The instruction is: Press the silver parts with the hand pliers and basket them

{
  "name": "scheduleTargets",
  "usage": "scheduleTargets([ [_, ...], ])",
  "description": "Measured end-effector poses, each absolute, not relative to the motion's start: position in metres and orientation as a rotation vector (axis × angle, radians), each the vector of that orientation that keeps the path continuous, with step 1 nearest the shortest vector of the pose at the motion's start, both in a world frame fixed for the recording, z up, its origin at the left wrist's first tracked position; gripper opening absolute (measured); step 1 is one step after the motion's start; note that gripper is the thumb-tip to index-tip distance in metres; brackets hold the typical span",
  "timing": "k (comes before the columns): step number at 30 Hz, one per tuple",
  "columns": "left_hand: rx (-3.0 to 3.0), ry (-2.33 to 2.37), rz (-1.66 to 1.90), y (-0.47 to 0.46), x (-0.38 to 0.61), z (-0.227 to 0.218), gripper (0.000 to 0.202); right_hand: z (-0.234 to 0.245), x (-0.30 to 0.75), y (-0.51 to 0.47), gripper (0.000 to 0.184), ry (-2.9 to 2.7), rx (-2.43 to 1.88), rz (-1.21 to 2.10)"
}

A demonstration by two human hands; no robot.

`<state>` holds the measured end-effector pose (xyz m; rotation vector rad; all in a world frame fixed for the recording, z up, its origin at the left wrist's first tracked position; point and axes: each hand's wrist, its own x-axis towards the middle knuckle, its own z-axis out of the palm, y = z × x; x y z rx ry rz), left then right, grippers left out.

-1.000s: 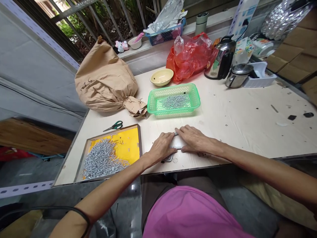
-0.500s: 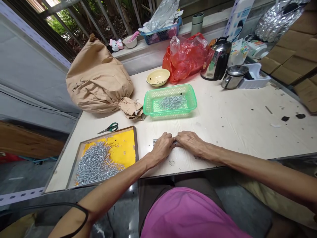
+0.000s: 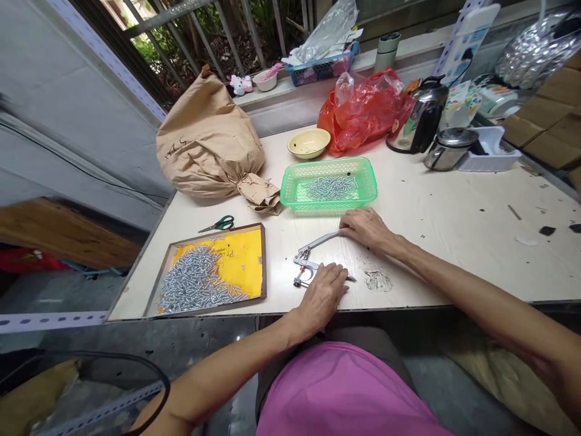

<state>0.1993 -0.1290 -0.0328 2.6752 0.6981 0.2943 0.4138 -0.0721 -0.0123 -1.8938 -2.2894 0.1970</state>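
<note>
A metal plier-like press tool lies on the pale table with its two handles spread apart. My left hand presses the lower handle flat against the table near the front edge. My right hand grips the end of the raised upper handle, close to the green basket of small metal screws. A small clear patch of tiny parts lies just right of my left hand.
A wooden tray with a yellow liner holds a heap of screws at front left, with green-handled scissors behind it. Further back are a brown paper sack, a yellow bowl, a red plastic bag, a kettle and a steel pot.
My hands were together over the tool and have separated. My right hand lifted the upper handle away towards the basket, so the tool now stands spread. My left hand slid nearer the table edge.
</note>
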Motion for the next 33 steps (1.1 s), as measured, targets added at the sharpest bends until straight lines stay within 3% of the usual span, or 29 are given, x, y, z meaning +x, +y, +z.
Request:
scheduleTargets([
  [3, 2.668, 0.704, 0.320, -0.130, 0.201, -0.028, 0.032, -0.002, 0.387, -0.068, 0.016, -2.367, -1.817, 0.057],
  [9, 2.701, 0.454, 0.477, -0.151, 0.162, -0.007, 0.021, 0.004, 0.313, -0.086, 0.015, -2.834, -1.075, 0.232],
  [13, 2.732, 1.013, 0.651, -0.128, 0.100, 0.007, 0.015, -0.014, 0.297, -0.091, 0.015, -2.769, -0.937, 0.204],
  [16, 2.640, 1.672, 0.594, -0.082, 0.046, 0.015, 0.020, -0.013, 0.303, -0.082, 0.018, -2.516, -0.987, 0.194],
  [19, 2.534, 2.035, 0.319, -0.039, 0.004, 0.017, 0.024, 0.007, 0.326, -0.065, 0.019, -2.198, -1.161, 0.118],
  [26, 2.507, 2.130, -0.032, -0.004, -0.022, 0.009, 0.025, 0.047, 0.380, -0.043, 0.023, -1.961, -1.573, -0.361],
  [33, 2.540, 1.972, -0.273, 0.003, -0.016, 0.015, 0.019, 0.008, 0.372, -0.092, 0.023, -2.185, -1.464, 0.040],
])
